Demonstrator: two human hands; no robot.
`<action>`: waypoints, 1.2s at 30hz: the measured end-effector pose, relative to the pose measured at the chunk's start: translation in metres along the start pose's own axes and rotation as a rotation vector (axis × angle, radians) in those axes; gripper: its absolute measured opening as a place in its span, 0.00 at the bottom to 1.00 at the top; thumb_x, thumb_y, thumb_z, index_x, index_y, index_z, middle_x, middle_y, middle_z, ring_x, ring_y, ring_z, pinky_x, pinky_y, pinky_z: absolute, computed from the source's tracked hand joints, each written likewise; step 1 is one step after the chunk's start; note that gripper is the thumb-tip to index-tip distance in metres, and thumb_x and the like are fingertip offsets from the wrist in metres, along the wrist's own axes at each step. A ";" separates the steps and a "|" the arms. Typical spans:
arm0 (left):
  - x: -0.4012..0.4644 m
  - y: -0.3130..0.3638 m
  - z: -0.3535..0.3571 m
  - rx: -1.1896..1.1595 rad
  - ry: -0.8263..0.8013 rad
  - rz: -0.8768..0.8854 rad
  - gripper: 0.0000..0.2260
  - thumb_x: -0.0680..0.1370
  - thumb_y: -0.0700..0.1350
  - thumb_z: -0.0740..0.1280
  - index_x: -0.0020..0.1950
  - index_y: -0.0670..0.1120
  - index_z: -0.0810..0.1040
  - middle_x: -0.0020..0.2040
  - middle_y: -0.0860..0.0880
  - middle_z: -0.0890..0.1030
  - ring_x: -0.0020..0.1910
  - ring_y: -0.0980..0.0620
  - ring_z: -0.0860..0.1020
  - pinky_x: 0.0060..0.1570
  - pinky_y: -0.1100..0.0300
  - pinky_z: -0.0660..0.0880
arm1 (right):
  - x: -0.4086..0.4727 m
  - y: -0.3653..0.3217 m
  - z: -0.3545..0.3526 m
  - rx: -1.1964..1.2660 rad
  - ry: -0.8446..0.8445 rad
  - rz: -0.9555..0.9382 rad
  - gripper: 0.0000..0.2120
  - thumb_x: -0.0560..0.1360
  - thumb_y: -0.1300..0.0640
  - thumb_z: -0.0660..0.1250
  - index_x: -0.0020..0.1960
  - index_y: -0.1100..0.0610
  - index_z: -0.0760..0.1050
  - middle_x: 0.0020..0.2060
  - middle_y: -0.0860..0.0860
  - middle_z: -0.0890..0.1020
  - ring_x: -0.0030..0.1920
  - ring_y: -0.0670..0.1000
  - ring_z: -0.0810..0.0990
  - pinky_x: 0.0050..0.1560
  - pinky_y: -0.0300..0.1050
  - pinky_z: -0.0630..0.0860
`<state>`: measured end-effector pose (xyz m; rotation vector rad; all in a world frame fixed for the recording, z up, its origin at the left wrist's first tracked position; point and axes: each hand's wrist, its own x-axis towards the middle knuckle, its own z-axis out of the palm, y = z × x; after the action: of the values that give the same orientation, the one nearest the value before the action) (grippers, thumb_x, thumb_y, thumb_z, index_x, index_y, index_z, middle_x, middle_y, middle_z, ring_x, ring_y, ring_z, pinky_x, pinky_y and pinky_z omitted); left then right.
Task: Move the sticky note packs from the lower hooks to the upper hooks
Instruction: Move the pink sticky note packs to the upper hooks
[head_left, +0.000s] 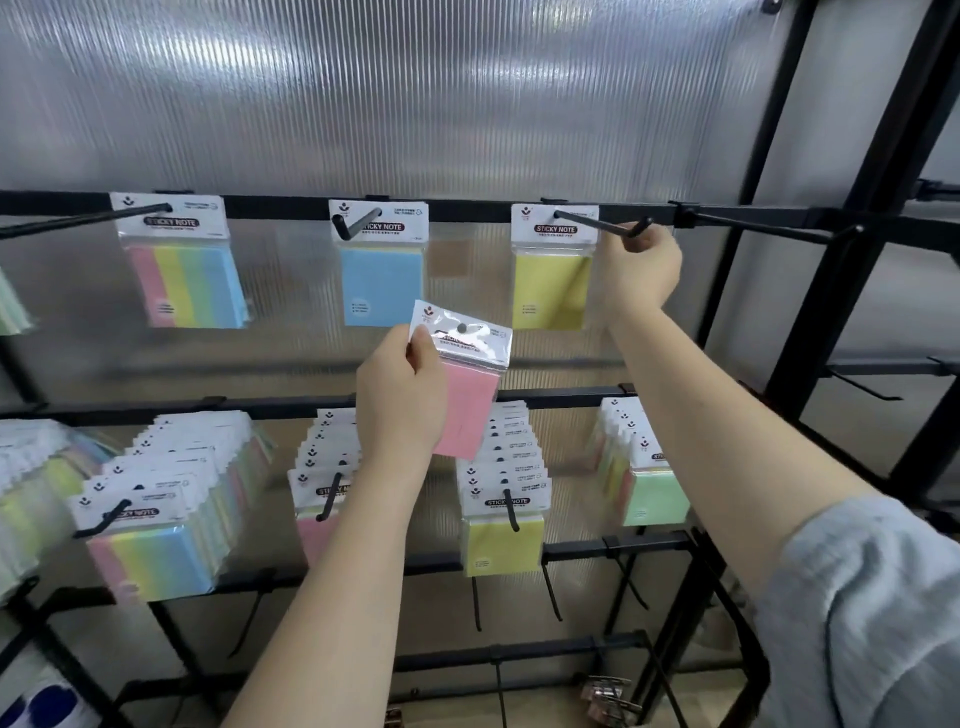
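My left hand (402, 395) pinches a pink sticky note pack (465, 395) by its white header, held tilted in the air between the two rails. My right hand (641, 270) grips the tip of the upper right hook (597, 224), where a yellow pack (551, 283) hangs. A blue pack (382, 283) hangs on the upper middle hook and a multicolour pack (187, 283) on the upper left hook. On the lower rail, rows of packs hang: multicolour (150, 551), pink (317, 499), yellow (503, 540) and green (649, 493).
The black rack frame (810, 291) rises at the right, with bare hooks (867, 389) sticking out of it. Behind the rails is a ribbed translucent panel (415, 104). Below the lower rail hang more bare hooks (550, 592). More packs (31, 483) sit at the far left.
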<state>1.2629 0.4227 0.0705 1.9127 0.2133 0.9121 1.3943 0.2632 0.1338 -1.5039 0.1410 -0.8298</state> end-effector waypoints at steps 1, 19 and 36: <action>0.000 0.000 0.002 0.005 -0.017 0.015 0.18 0.82 0.45 0.55 0.32 0.45 0.59 0.29 0.50 0.66 0.29 0.53 0.62 0.30 0.58 0.58 | -0.002 0.002 -0.009 0.000 0.009 -0.019 0.02 0.74 0.57 0.67 0.42 0.55 0.76 0.37 0.46 0.79 0.36 0.42 0.75 0.37 0.29 0.70; -0.080 0.059 0.092 -0.095 0.138 0.148 0.20 0.81 0.44 0.59 0.31 0.50 0.56 0.26 0.54 0.62 0.27 0.57 0.62 0.28 0.63 0.57 | -0.001 0.095 -0.163 -0.219 -0.303 -0.134 0.18 0.80 0.55 0.59 0.45 0.69 0.77 0.40 0.63 0.81 0.40 0.58 0.77 0.39 0.39 0.71; -0.094 0.153 0.128 -0.367 0.134 0.234 0.17 0.78 0.50 0.65 0.35 0.39 0.71 0.29 0.51 0.68 0.31 0.53 0.65 0.31 0.56 0.65 | -0.011 0.146 -0.212 -0.373 -0.593 0.101 0.14 0.79 0.56 0.60 0.61 0.58 0.77 0.55 0.50 0.81 0.54 0.46 0.77 0.53 0.38 0.70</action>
<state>1.2479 0.2079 0.1175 1.5573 -0.0988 1.1506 1.3240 0.0745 -0.0277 -2.0166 -0.0752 -0.2554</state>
